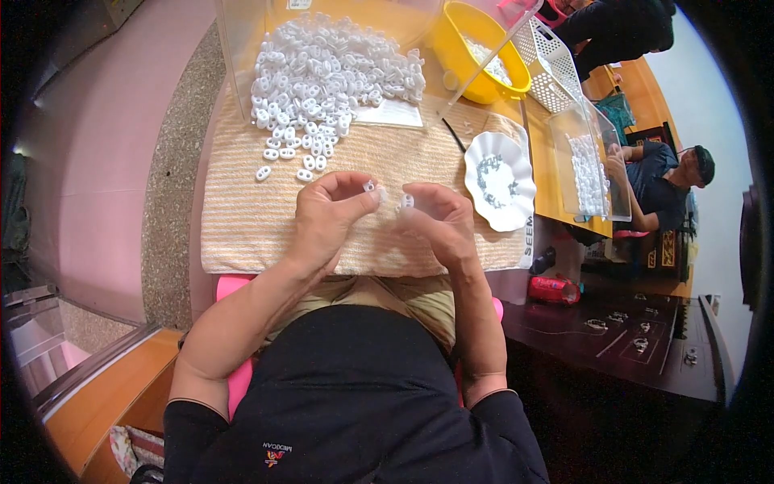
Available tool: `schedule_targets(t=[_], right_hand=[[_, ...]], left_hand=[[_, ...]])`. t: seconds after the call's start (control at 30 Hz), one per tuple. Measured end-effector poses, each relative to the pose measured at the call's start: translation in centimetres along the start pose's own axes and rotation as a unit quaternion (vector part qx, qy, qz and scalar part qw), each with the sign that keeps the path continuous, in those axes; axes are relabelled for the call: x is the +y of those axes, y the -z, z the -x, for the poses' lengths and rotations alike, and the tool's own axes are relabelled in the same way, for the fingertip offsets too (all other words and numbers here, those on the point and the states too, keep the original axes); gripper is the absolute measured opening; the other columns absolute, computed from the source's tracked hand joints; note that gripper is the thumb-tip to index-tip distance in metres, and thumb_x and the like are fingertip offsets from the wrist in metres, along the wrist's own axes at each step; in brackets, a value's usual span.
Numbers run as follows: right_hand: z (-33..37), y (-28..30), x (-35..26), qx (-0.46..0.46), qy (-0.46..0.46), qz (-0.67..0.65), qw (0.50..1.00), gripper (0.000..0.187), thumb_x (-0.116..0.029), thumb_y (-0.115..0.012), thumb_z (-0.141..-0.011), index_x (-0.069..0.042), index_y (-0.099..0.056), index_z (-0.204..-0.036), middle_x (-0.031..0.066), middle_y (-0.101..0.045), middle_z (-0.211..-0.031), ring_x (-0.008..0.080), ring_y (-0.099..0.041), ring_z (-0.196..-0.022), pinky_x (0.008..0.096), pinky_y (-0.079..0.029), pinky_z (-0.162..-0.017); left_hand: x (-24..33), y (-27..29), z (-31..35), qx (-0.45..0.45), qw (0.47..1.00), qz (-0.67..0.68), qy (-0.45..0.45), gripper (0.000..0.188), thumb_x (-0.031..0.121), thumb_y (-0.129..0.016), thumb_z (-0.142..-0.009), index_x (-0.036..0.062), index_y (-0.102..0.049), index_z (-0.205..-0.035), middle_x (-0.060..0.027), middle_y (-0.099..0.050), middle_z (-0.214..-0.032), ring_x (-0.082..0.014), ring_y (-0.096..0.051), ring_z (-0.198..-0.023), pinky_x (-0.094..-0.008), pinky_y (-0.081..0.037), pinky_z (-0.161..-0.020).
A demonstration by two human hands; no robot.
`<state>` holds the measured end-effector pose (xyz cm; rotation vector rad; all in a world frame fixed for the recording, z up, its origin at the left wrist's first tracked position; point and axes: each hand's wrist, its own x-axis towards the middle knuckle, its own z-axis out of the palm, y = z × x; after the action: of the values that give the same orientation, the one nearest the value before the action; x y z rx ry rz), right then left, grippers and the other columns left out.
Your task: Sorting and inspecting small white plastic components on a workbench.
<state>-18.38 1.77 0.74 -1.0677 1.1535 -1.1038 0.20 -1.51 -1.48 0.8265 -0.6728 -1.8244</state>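
My left hand [329, 211] pinches a small white two-hole plastic piece [369, 186] between thumb and fingertips. Just to its right, my right hand [442, 222] is closed on another white two-hole piece [407, 201]. The two pieces are a short gap apart, above a striped beige towel [266, 230]. Beyond my hands a large heap of similar white pieces [334, 73] spills out of a clear plastic bin [235, 48], some lying loose on the towel. On the right, a white wavy-rimmed plate [516, 211] holds many tiny dark bits, too small to name.
A yellow basin [451, 56] with white pieces stands at the far right, beside a white perforated basket [548, 64]. A thin black stick [453, 135] lies near the plate. Farther right, another person [673, 181] sits by a clear box [619, 198] of white pieces.
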Motion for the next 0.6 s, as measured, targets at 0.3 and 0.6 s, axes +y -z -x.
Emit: schedule_targets(t=[0.3, 0.6], right_hand=[[0.00, -0.07, -0.20, 0.011, 0.011, 0.022, 1.000, 0.030, -0.002, -0.068, -0.085, 0.005, -0.060, -0.113, 0.0043, -0.063, -0.081, 0.0114, -0.064, -0.069, 0.0253, -0.056, -0.065], [0.09, 0.02, -0.05, 0.019, 0.011, 0.019, 1.000, 0.030, -0.002, -0.068, -0.085, 0.006, -0.059, -0.113, 0.0056, -0.064, -0.083, 0.0116, -0.064, -0.070, 0.0259, -0.057, -0.066]], left_hand=[[0.16, 0.23, -0.10, 0.017, 0.999, 0.041, 0.028, 0.020, 0.001, -0.062, -0.089, -0.0024, -0.059, -0.108, -0.0089, -0.064, -0.100, -0.0141, -0.064, -0.086, -0.0268, -0.056, -0.080], [0.26, 0.07, 0.14, -0.009, 0.996, 0.072, 0.060, 0.017, -0.001, -0.064, -0.086, -0.0022, -0.060, -0.102, -0.0103, -0.066, -0.096, -0.0161, -0.066, -0.084, -0.0274, -0.058, -0.077]])
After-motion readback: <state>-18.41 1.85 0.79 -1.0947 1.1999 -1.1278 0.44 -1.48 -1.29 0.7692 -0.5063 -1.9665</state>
